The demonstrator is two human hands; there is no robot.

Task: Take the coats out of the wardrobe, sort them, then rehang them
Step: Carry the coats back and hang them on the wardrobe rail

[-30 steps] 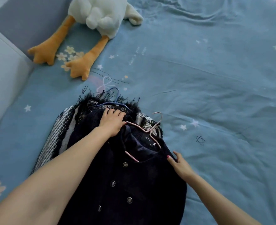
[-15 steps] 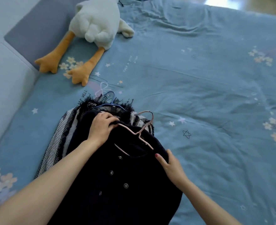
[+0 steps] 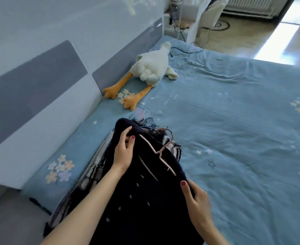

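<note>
Right now I see the dark coat [image 3: 145,200] lying on the blue bed [image 3: 243,138], near me, on top of a striped coat [image 3: 96,167]. My left hand [image 3: 123,152] grips the far shoulder of the dark coat, with the cloth bunched under my fingers. My right hand [image 3: 197,200] pinches the near right shoulder. My hands are apart, one on each side of the neck. The pink hanger [image 3: 159,151] sits in the neck, partly out, with its hook pointing to the far right.

I think the hanger could slip out or get stuck. If I pull one shoulder harder than the other, the wire could snag the cloth or a button. A blue hanger [image 3: 150,123] pokes out just past the collar, very close to the pink hook. The two hooks could catch, and then the striped coat would drag along. A toy duck [image 3: 151,68] lies far off, well out of the way.
</note>
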